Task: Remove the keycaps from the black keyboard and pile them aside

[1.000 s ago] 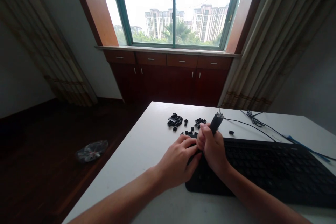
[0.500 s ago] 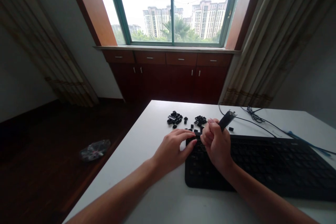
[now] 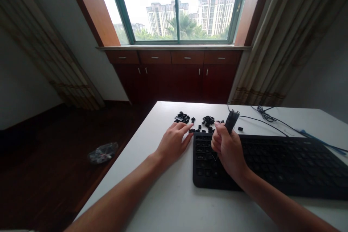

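My left hand (image 3: 174, 140) has moved off the keyboard's left end, its fingers stretched and thumb apart. Its fingertips are beside loose black keycaps (image 3: 197, 131) lying behind the keyboard; whether they touch one I cannot tell. My right hand (image 3: 227, 148) is wrapped round a dark keycap puller (image 3: 232, 119), whose bristled end sticks up above the fist. A thin wire shows below the fist, over the keys. The black keyboard (image 3: 272, 156) lies under my right hand, which hides part of its left half. Some key positions at its upper left look bare.
Two heaps of keycaps, a left one (image 3: 182, 117) and a right one (image 3: 208, 121), lie on the white table (image 3: 152, 188). A single keycap (image 3: 240, 129) sits behind the keyboard. Coiled black cable (image 3: 265, 114) and a blue strip (image 3: 320, 142) lie at right. A plastic bag (image 3: 103, 153) is on the floor.
My left hand has drawn back leftward from the keyboard to the loose keycaps. My right hand still grips the puller, which stands more upright. The view has shifted slightly.
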{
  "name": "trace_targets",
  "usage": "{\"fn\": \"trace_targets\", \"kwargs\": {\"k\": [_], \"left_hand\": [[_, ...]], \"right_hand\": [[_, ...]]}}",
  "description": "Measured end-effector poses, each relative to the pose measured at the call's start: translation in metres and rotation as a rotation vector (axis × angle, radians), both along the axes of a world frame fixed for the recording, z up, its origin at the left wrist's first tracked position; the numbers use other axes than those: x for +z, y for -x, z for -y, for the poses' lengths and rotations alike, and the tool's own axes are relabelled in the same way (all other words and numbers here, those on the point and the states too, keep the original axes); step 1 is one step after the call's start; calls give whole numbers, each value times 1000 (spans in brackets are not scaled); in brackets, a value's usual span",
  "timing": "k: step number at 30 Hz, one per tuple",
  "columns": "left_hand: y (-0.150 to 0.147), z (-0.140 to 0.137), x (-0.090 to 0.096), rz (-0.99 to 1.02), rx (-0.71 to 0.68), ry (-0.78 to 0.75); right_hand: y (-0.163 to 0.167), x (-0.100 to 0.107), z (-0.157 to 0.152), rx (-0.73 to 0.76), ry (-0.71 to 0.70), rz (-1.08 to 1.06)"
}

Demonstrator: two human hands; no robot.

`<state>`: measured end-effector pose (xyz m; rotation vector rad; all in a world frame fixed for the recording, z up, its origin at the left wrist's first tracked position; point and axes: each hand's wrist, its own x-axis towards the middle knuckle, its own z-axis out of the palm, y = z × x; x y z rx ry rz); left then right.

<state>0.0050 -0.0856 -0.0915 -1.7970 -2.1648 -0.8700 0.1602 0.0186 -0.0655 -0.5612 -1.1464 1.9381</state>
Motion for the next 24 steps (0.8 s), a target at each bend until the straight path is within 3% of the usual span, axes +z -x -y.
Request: {"fn": "trace_targets", "kwargs": {"k": [3, 6, 11, 14, 17, 19, 24], "left_hand": [[-7, 1, 4, 32, -18, -55], [-21, 4, 11, 70, -132, -82], [-46, 10, 19, 106, -331, 0], [-52, 13, 21, 123, -373, 58], [-52, 13, 20, 119, -366, 82], [-51, 12, 18, 111, -365, 86], [-49, 10, 15, 121, -391, 68]], "right_hand": [[1, 0, 5, -23, -54, 31], [0, -3, 9, -51, -166, 91], [0, -9, 13, -86, -425, 179], [3, -10, 11, -48, -347, 176], [5, -9, 9, 59, -210, 55], [4, -8, 10, 115, -194, -39], [0, -6, 14, 40, -165, -130]]}}
